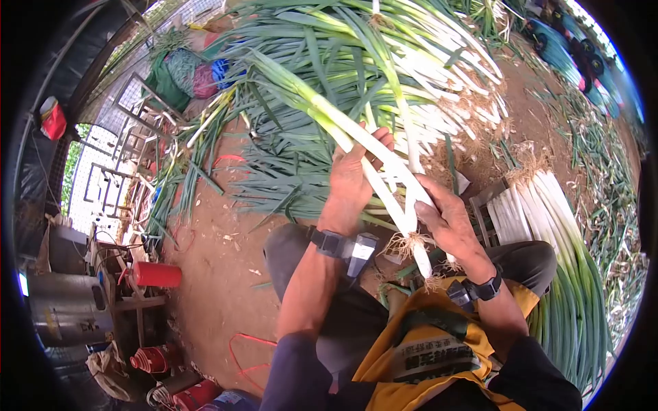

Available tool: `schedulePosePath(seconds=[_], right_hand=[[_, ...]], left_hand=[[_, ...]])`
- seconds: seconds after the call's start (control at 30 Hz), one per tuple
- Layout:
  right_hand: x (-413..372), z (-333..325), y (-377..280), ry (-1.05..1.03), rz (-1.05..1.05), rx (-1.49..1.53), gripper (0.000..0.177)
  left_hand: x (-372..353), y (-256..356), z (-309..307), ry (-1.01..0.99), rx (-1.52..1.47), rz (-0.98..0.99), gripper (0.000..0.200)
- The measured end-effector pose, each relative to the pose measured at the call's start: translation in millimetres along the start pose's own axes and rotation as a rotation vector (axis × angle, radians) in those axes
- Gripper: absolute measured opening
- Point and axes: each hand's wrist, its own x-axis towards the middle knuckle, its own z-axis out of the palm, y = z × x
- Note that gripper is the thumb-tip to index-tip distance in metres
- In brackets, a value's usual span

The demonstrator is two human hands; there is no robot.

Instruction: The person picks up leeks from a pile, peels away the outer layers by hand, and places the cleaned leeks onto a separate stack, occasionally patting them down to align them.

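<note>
Several leeks (373,144) lie slantwise across my hands, their green tops pointing up and left and their rooted white ends hanging over my lap. My left hand (351,179) is closed around the stalks at mid-length, its fingertips showing behind them. Lower down, my right hand (445,216) grips the white shanks near the roots, with its thumb along them. Just beyond my hands spreads a large heap of leeks (322,61), white root ends to the right. A neat row of leeks (541,212) rests at my right side, roots away from me.
A red cylinder (157,274) and a metal drum (65,308) stand at the left. Red cord (247,353) lies on the dirt floor (212,274). Leaf scraps (610,151) litter the right side. A green sack (168,85) sits at the back left.
</note>
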Motion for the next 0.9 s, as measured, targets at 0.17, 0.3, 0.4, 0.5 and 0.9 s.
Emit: schedulePosePath(seconds=[0.17, 0.3, 0.4, 0.5, 0.9], right_hand=[[7, -13, -11, -0.082, 0.026, 0.134, 0.041], [13, -42, -16, 0.001, -0.088, -0.594, 0.032], [17, -56, -27, -0.190, 0.041, -0.764, 0.034], [5, -49, -48, -0.317, 0.128, -0.162, 0.036], [-18, 3, -41, -0.139, -0.128, -0.081, 0.036]], left_hand=[[-10, 3, -2, -0.062, -0.084, 0.032, 0.052], [-13, 11, 0, -0.028, 0.009, -0.003, 0.049], [-22, 16, 1, -0.059, 0.031, -0.015, 0.045], [-26, 8, -2, -0.124, 0.062, 0.054, 0.042], [-23, -18, -4, -0.074, 0.052, 0.205, 0.042]])
